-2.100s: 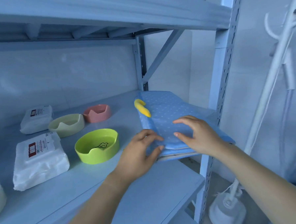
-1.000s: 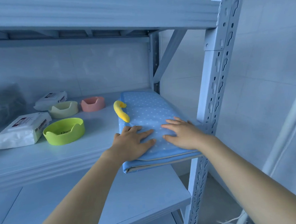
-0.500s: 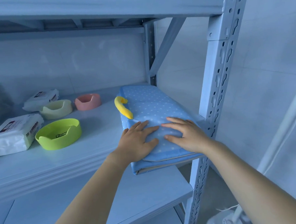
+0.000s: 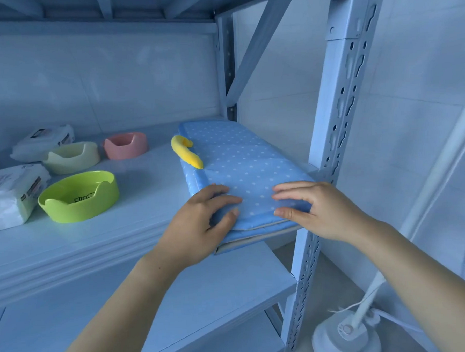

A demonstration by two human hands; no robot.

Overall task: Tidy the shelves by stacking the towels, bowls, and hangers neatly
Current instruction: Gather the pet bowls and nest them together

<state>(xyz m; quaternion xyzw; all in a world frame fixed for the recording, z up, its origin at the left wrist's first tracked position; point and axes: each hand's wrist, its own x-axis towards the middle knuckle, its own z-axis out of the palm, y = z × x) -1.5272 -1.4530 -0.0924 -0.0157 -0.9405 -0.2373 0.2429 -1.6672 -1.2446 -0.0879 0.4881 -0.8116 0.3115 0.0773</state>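
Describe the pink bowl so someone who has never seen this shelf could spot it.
Find the shelf where the folded blue dotted towel lies. Left of the towel, toward the back, sits the pink bowl. It alone is pink: its neighbours are a cream bowl and a lime green bowl.

Left hand point(image 4: 199, 226) and right hand point(image 4: 316, 209): bare, fingernails short and rounded. Left forearm point(image 4: 120, 311) and right forearm point(image 4: 419, 273): bare along the whole visible length.

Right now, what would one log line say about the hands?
blue dotted towel: folded, overhangs shelf | left hand: grips its near edge | right hand: same | green bowl: unstacked
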